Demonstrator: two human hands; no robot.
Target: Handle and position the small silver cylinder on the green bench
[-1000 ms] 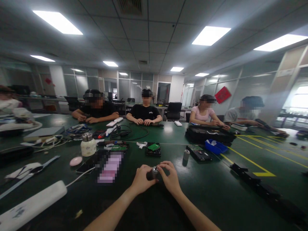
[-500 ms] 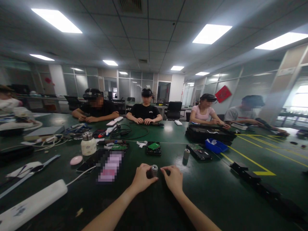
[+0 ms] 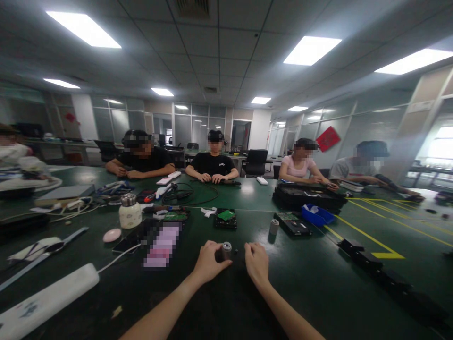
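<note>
My left hand [image 3: 208, 262] is wrapped round a small metal cylinder [image 3: 227, 250] that stands upright, its round top with a dark centre facing up. To the right of the cylinder lies a tiny dark piece [image 3: 236, 251] on the green table [image 3: 226, 302]. My right hand [image 3: 257, 263] is just beyond this piece, apart from it, with its fingers curled in and pressed together; whether anything is inside them is hidden. A second, similar metal cylinder [image 3: 273, 227] stands further off, beyond my right hand.
Hard drives with bare boards [image 3: 226, 218] lie ahead, one beside a blue tray [image 3: 317, 215]. A cream bottle [image 3: 130, 211], a phone [image 3: 163, 245] and a white power strip [image 3: 53, 302] are on the left. Black blocks [image 3: 370, 260] line the right. Several co-workers sit opposite.
My right hand has drawn back slightly to the right, its fingers curling closer together. The tiny dark piece now shows on the table between my hands. My left hand keeps its hold.
</note>
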